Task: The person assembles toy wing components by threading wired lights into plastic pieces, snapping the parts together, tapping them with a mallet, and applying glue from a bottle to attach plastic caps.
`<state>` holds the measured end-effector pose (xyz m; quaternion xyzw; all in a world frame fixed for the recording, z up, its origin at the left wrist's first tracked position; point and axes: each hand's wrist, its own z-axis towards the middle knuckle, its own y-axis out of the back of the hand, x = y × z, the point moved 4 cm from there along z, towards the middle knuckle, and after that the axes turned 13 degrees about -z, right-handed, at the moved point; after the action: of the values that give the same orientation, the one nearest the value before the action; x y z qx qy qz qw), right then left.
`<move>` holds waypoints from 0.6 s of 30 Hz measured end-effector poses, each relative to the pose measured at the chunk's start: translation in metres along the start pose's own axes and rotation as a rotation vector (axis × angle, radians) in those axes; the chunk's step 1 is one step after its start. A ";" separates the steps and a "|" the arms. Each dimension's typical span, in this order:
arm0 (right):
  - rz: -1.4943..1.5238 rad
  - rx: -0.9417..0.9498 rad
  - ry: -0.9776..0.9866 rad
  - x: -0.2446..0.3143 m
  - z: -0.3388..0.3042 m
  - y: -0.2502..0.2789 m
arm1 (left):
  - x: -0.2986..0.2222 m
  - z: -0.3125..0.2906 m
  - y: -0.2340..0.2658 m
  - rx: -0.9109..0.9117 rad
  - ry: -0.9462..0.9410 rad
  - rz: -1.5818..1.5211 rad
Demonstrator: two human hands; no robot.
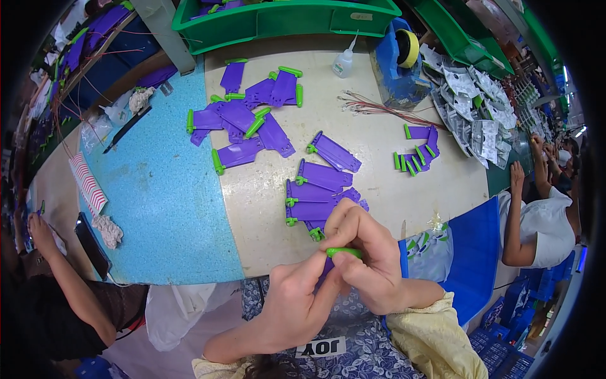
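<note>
At the near edge of the table, my left hand (293, 297) pinches a purple plastic fin-shaped piece (326, 268). The fingers of my right hand (366, 265) close on the bright green end cap (344, 252) at that piece's top. Most of the purple part is hidden by my fingers. Just beyond my hands lies a fanned row of purple pieces (315, 201) with green fittings along their left ends. Farther off, a loose pile of similar purple pieces (237, 117) carries green caps. A few small green caps (411, 165) rest on purple pieces to the right.
A green bin (284, 22) spans the back, beside a small glue bottle (343, 63) and a blue tape dispenser (404, 69). Thin red wires (391, 110) and stacked grey parts (480, 120) lie right. A blue tub (470, 252) stands near right. People sit on both sides.
</note>
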<state>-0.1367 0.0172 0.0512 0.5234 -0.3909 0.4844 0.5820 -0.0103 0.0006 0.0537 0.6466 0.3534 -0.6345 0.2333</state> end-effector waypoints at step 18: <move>-0.195 -0.031 0.065 0.006 -0.005 0.002 | 0.008 -0.002 -0.002 -0.077 -0.062 -0.035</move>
<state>-0.1371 0.0230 0.0567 0.5338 -0.3266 0.4359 0.6469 -0.0107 0.0046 0.0465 0.6109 0.3814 -0.6440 0.2578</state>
